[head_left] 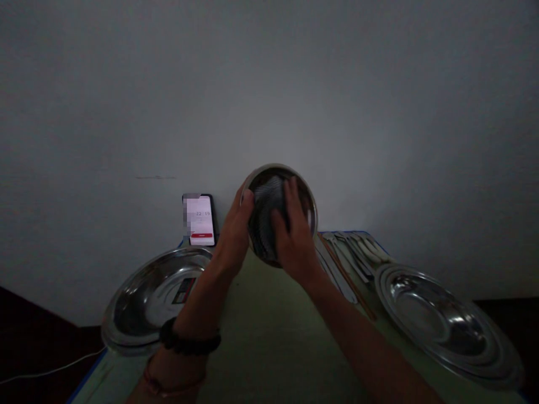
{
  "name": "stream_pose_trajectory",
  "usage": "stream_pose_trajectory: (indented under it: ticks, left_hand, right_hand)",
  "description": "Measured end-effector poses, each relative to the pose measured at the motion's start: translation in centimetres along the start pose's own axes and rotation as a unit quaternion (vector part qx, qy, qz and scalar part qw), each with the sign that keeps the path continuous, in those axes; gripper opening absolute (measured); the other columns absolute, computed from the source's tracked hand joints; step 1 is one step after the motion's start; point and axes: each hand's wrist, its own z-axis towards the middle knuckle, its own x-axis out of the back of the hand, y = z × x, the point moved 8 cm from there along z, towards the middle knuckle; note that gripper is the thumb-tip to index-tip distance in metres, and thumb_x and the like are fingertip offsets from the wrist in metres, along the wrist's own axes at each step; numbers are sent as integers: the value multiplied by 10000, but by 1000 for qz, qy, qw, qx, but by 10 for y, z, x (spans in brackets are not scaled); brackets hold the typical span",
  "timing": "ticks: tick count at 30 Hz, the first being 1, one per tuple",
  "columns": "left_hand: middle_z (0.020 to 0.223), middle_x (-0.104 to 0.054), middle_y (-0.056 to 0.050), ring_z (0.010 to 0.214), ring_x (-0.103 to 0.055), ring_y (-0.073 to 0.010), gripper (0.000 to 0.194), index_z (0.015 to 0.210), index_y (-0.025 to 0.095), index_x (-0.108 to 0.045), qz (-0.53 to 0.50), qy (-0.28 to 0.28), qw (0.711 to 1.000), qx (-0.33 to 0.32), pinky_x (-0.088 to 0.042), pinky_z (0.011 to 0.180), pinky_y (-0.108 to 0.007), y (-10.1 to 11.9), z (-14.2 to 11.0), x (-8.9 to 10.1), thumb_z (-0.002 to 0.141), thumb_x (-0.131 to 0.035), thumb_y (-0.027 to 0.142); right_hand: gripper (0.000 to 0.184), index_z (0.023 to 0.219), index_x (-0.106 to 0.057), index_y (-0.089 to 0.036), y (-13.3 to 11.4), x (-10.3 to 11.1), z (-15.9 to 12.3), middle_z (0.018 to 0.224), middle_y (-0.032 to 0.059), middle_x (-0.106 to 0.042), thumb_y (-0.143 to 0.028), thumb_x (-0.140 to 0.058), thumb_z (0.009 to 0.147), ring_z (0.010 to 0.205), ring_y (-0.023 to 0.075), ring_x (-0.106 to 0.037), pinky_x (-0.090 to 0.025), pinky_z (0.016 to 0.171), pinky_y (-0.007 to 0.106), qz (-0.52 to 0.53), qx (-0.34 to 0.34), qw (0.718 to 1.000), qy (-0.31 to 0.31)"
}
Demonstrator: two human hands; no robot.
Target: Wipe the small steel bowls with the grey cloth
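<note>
A round metal bowl (312, 205) is held up over the table, its open side turned toward me. My left hand (236, 230) grips its left rim, with the thumb over the edge and the other fingers hidden behind. Inside the bowl, my right hand (297, 241) presses a dark, finely striped cloth (268, 205) against the inner surface. The fingers of that hand are partly spread over the cloth and slightly blurred.
A large metal basin (126, 292) with a dark label stands at left. At right are stacked metal plates (425, 314), several spoons or forks (349, 252) and brown chopsticks (345, 275). A lit phone (202, 220) leans on the wall (269, 84) behind the green table (269, 348).
</note>
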Motion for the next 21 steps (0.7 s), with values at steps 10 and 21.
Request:
stream_pose_trajectory:
  ticks: [10, 21]
  left_hand:
    - [1335, -596, -11, 1364, -398, -241, 437, 1237, 258, -610, -31, 42, 999, 11, -263, 1172, -435, -2, 3, 11, 920, -433, 502]
    - [1479, -447, 1, 1406, -323, -214, 470, 1358, 287, -497, 21, -24, 999, 24, -187, 1190, -405, -8, -8, -15, 936, -423, 479]
  right_hand:
    - [318, 1162, -614, -154, -22, -19, -11, 1279, 120, -588, -303, -453, 932, 1210, 209, -544, -401, 1098, 403, -121, 81, 974, -175]
    - [625, 1487, -101, -27, 21, -38, -22, 1583, 213, -102, -328, -250, 960, 1480, 253, 2, -105, 1194, 530, -149, 6, 961, -232]
